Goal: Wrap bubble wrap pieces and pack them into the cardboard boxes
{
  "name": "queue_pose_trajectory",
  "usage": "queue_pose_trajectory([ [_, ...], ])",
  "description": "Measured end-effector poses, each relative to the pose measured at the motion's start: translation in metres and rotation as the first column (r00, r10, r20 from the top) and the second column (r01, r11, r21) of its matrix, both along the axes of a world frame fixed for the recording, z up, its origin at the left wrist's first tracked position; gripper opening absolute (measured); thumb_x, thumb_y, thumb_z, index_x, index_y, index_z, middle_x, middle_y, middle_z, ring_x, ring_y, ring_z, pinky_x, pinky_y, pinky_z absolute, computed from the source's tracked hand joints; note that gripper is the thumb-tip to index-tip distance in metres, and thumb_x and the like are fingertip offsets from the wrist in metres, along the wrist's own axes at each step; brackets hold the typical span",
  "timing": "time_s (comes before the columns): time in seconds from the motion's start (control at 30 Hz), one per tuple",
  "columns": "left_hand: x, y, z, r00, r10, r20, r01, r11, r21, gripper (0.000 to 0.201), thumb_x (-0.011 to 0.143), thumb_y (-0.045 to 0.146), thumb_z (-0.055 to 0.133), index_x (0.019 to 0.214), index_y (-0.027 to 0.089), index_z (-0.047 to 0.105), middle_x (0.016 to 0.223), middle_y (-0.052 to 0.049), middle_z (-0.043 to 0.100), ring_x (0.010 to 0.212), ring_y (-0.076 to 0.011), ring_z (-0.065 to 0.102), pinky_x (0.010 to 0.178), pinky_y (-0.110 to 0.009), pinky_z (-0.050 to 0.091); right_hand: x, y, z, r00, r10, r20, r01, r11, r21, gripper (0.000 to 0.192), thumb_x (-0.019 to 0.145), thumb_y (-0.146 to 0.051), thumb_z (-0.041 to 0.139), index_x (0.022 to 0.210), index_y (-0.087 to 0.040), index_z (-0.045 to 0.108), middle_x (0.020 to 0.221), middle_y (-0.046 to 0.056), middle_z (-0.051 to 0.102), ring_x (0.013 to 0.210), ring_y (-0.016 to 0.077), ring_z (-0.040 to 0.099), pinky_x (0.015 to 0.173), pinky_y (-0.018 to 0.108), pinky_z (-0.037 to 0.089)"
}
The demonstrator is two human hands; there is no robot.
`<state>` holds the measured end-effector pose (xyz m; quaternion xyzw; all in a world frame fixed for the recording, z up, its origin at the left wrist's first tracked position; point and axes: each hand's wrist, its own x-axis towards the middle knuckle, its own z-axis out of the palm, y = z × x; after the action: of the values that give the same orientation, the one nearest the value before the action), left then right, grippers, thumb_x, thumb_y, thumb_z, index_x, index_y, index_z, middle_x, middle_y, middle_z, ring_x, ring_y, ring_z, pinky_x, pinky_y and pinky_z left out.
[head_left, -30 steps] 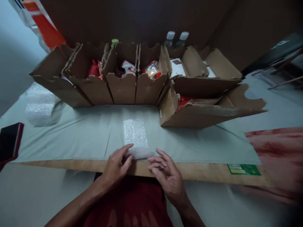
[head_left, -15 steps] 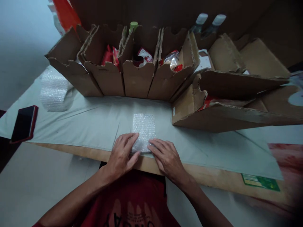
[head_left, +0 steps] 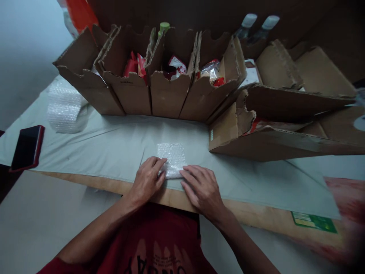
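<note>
A small piece of bubble wrap (head_left: 172, 154) lies on the pale green cloth near the table's front edge. Its near end is folded over into a thicker, flattened strip. At its left edge my left hand (head_left: 148, 177) grips the fold, fingers bent and thumb below them. My right hand (head_left: 203, 186) has the fold's right corner at its fingertips, with the thumb lower and a little apart. Whether anything is wrapped inside the fold, I cannot tell.
Several cardboard bins (head_left: 168, 91) holding packets stand in a row behind. Another cardboard box (head_left: 273, 142) lies lengthwise at the right. On the left are a roll of bubble wrap (head_left: 64, 108) and a phone (head_left: 27, 147). Two white-capped bottles (head_left: 246, 24) show at the back.
The near end of the bubble wrap has been folded farther away from me, so the flat part looks shorter. Both hands have moved slightly forward with it.
</note>
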<state>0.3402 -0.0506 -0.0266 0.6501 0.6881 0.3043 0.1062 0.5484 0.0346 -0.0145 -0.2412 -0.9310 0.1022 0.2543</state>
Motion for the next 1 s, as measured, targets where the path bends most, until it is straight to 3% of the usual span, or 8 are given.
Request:
queue_pose_trajectory([
  [0.13, 0.001, -0.009, 0.003, 0.998, -0.012, -0.059, 0.017, 0.997, 0.077, 0.031, 0.096, 0.021, 0.058, 0.127, 0.019, 0.062, 0.113, -0.012, 0.066, 0.103, -0.0263, 0.061, 0.089, -0.043, 0.053, -0.009, 0.01, -0.004, 0.993, 0.077, 0.087, -0.069, 0.994, -0.084, 0.03, 0.1, -0.015, 0.053, 0.124, -0.023, 0.069, 0.123, 0.01, 0.074, 0.121, 0.0266, 0.063, 0.099, 0.047, 0.048],
  [0.33, -0.007, -0.019, 0.013, 0.992, -0.124, 0.007, 0.124, 0.992, 0.013, 0.027, 0.099, 0.021, 0.055, 0.124, 0.017, 0.062, 0.093, -0.006, 0.07, 0.087, -0.0217, 0.061, 0.08, -0.037, 0.051, -0.006, 0.015, 0.006, 0.993, 0.102, 0.055, -0.079, 0.946, -0.314, 0.026, 0.102, -0.02, 0.053, 0.123, -0.021, 0.068, 0.107, 0.006, 0.078, 0.099, 0.0222, 0.068, 0.089, 0.041, 0.051],
  [0.47, -0.007, -0.002, 0.007, 0.992, -0.019, -0.126, 0.014, 0.999, -0.036, 0.027, 0.098, 0.021, 0.055, 0.123, 0.016, 0.064, 0.094, -0.008, 0.069, 0.087, -0.0241, 0.061, 0.08, -0.039, 0.05, -0.006, 0.009, 0.009, 0.998, -0.05, 0.034, 0.053, 0.994, -0.099, 0.025, 0.101, -0.026, 0.055, 0.122, -0.018, 0.068, 0.122, 0.013, 0.073, 0.111, 0.0281, 0.064, 0.093, 0.044, 0.049],
  [0.57, -0.006, 0.007, 0.003, 0.987, 0.035, -0.156, -0.044, 0.998, -0.052, 0.029, 0.098, 0.02, 0.055, 0.125, 0.016, 0.064, 0.099, -0.01, 0.068, 0.092, -0.0253, 0.061, 0.083, -0.041, 0.052, -0.012, 0.008, 0.006, 0.996, 0.016, 0.087, -0.016, 1.0, -0.004, 0.027, 0.099, -0.024, 0.059, 0.124, -0.019, 0.066, 0.129, 0.013, 0.069, 0.118, 0.0294, 0.06, 0.098, 0.046, 0.046],
  [0.7, -0.005, -0.007, 0.01, 0.979, 0.168, 0.113, -0.173, 0.984, 0.035, 0.034, 0.097, 0.027, 0.057, 0.129, 0.018, 0.06, 0.106, -0.009, 0.069, 0.096, -0.0232, 0.065, 0.087, -0.041, 0.055, -0.025, 0.019, -0.002, 0.991, 0.067, 0.118, -0.06, 0.996, -0.063, 0.026, 0.098, -0.016, 0.057, 0.12, -0.021, 0.069, 0.119, 0.011, 0.074, 0.112, 0.0278, 0.065, 0.093, 0.045, 0.048],
  [0.83, 0.004, -0.028, 0.023, 0.769, 0.282, 0.574, -0.233, 0.959, -0.16, 0.038, 0.095, 0.039, 0.062, 0.126, 0.019, 0.063, 0.112, -0.01, 0.073, 0.102, -0.023, 0.071, 0.091, -0.039, 0.058, -0.032, 0.014, -0.003, 0.992, -0.1, -0.076, 0.073, 0.95, -0.304, 0.024, 0.099, -0.02, 0.055, 0.117, -0.022, 0.071, 0.11, 0.009, 0.078, 0.101, 0.024, 0.07, 0.089, 0.042, 0.052],
  [0.93, 0.017, -0.031, 0.025, 0.56, 0.275, 0.782, -0.066, 0.955, -0.289, 0.048, 0.093, 0.049, 0.064, 0.129, 0.016, 0.064, 0.126, -0.014, 0.073, 0.115, -0.0261, 0.07, 0.101, -0.04, 0.056, -0.03, -0.01, 0.003, 0.965, -0.208, -0.162, 0.078, 0.812, -0.579, 0.023, 0.097, -0.023, 0.057, 0.116, -0.023, 0.071, 0.109, 0.006, 0.078, 0.099, 0.0208, 0.071, 0.089, 0.036, 0.055],
  [1.0, 0.025, -0.027, 0.022, 0.51, 0.243, 0.825, 0.001, 0.959, -0.284, 0.049, 0.092, 0.053, 0.063, 0.123, 0.016, 0.067, 0.124, -0.013, 0.074, 0.115, -0.0266, 0.07, 0.103, -0.04, 0.056, -0.024, -0.024, 0.008, 0.958, -0.215, -0.19, 0.028, 0.728, -0.685, 0.021, 0.096, -0.022, 0.059, 0.112, -0.024, 0.072, 0.108, 0.004, 0.077, 0.102, 0.0196, 0.07, 0.092, 0.034, 0.055],
])
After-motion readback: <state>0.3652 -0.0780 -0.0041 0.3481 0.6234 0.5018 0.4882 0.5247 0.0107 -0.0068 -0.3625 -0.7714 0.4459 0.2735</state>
